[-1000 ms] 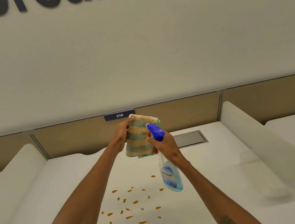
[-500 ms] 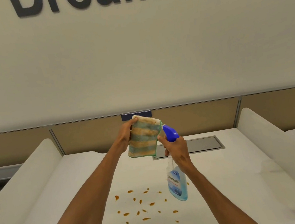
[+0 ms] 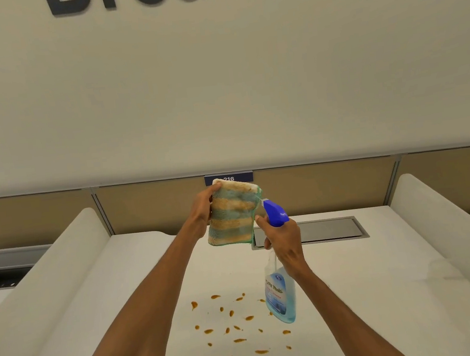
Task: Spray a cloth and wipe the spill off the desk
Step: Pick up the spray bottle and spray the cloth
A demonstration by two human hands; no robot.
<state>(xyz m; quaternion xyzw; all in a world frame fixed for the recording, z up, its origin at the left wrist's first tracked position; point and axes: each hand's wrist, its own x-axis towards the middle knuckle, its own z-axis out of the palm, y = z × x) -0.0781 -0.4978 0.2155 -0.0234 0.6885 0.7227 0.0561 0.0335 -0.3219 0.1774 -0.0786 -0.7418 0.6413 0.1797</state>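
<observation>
My left hand (image 3: 202, 208) holds a folded cloth (image 3: 232, 216) with blue-green and tan stripes upright above the white desk (image 3: 373, 294). My right hand (image 3: 285, 242) grips the neck of a clear spray bottle (image 3: 281, 295) of blue liquid, a finger on the trigger. Its blue nozzle (image 3: 273, 213) points at the cloth's right edge from very close. Below both hands, a spill (image 3: 236, 327) of several small orange-brown drops is scattered over the desk.
White curved dividers rise at the left (image 3: 49, 281) and right (image 3: 450, 229) of the desk. A grey metal cable hatch (image 3: 330, 230) is set into the desk behind my right hand. A tan partition with a "216" label (image 3: 229, 177) runs along the back.
The view has tilted and shifted, so the desk and the spill sit differently in frame. Both hands keep the cloth and the bottle in nearly the same pose, nozzle beside the cloth.
</observation>
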